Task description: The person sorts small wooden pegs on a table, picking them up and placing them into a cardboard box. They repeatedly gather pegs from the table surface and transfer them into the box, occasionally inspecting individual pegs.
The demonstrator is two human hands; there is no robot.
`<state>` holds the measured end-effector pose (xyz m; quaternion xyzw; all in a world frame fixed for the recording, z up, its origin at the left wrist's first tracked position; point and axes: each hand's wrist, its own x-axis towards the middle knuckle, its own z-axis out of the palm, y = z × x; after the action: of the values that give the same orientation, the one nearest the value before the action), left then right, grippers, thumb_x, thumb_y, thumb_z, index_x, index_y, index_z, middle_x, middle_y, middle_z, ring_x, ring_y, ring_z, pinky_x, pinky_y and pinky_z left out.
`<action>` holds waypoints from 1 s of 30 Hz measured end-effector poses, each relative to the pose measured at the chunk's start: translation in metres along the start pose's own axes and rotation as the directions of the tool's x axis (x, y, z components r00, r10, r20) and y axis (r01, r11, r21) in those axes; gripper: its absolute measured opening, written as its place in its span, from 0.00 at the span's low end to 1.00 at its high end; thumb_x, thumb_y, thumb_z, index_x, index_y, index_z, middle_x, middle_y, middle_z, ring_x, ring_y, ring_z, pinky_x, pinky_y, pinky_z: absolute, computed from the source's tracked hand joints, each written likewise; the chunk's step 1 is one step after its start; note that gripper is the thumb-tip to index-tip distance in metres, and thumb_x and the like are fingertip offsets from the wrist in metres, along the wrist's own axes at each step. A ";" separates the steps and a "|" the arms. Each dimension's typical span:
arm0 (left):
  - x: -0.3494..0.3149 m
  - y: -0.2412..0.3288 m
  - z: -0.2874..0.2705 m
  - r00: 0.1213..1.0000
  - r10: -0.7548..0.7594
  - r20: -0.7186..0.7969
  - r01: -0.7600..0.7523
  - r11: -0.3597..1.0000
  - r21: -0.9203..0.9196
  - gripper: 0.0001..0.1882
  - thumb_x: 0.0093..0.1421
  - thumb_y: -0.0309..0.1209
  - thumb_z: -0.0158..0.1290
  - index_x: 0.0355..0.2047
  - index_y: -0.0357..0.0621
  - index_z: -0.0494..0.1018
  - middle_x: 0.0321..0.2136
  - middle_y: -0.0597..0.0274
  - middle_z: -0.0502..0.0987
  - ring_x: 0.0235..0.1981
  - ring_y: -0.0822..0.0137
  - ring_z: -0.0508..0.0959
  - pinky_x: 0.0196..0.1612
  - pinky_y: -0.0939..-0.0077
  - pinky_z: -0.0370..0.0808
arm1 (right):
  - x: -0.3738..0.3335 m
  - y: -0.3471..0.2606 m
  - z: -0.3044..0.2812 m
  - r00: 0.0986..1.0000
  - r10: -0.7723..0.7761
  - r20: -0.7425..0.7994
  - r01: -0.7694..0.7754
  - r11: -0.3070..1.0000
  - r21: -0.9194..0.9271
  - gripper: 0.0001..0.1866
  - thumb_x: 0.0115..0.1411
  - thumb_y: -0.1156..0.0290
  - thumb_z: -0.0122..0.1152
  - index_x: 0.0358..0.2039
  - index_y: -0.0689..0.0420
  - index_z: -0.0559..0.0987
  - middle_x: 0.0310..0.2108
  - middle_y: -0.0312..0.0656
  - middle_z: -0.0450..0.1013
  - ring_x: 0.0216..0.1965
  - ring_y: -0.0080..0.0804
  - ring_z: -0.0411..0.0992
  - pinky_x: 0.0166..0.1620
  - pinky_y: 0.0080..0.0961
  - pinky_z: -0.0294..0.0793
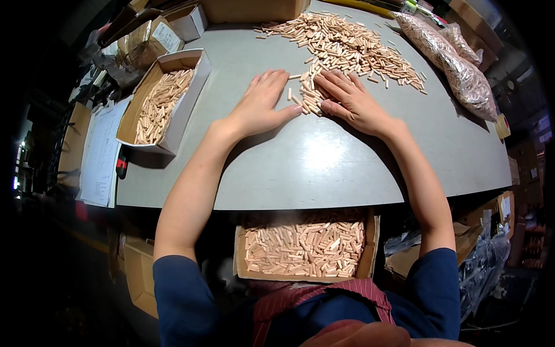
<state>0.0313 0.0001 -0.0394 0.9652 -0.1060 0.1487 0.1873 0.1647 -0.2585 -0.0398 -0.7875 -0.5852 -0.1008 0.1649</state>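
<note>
Wooden dowel pins (347, 46) lie in a wide loose heap on the far part of the grey table (272, 168). A smaller cluster of dowel pins (310, 92) sits between my two hands. My left hand (263, 101) rests flat beside this cluster, fingers stretched out and thumb pointing toward the pins. Over its right side lies my right hand (352, 101), fingers extended and touching the pins. Neither hand grips a pin that I can see. Under the near table edge, a cardboard box (238, 254) holds many more pins.
At left stands a white open box (188, 98) partly filled with pins, next to written sheets (104, 153) and a red-black tool (121, 165). A plastic bag full of pins (451, 63) lies far right, near a tape roll (502, 126). Cardboard boxes (248, 10) line the back.
</note>
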 end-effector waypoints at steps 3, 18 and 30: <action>0.003 0.005 -0.007 0.993 0.051 -0.111 -0.067 0.987 -0.146 0.33 0.64 0.46 0.62 0.63 0.38 0.70 0.62 0.42 0.72 0.66 0.45 0.69 0.69 0.56 0.64 | 0.000 0.000 0.004 0.998 0.006 -0.059 -0.003 0.999 0.040 0.31 0.74 0.49 0.51 0.69 0.56 0.68 0.71 0.51 0.63 0.73 0.49 0.58 0.75 0.49 0.49; 0.004 0.046 -0.001 0.959 0.090 -0.267 -0.098 0.995 -0.019 0.15 0.58 0.40 0.69 0.33 0.42 0.79 0.33 0.60 0.78 0.40 0.56 0.77 0.46 0.62 0.73 | 0.004 0.027 -0.004 0.883 0.196 -0.425 -0.102 0.967 0.233 0.19 0.69 0.58 0.63 0.52 0.58 0.83 0.60 0.50 0.74 0.63 0.50 0.69 0.65 0.42 0.68; -0.003 -0.045 -0.096 0.509 0.090 -0.856 0.515 0.765 0.387 0.11 0.67 0.38 0.59 0.44 0.47 0.81 0.46 0.56 0.80 0.49 0.54 0.78 0.56 0.57 0.69 | -0.004 0.054 0.016 0.903 0.374 -0.213 -0.350 0.926 0.143 0.42 0.72 0.39 0.51 0.70 0.63 0.66 0.72 0.57 0.60 0.74 0.56 0.57 0.76 0.52 0.46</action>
<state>0.0160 0.0789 0.0298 0.7830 0.1774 0.5902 -0.0842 0.2142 -0.2697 -0.0640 -0.8554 -0.4094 -0.1315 0.2887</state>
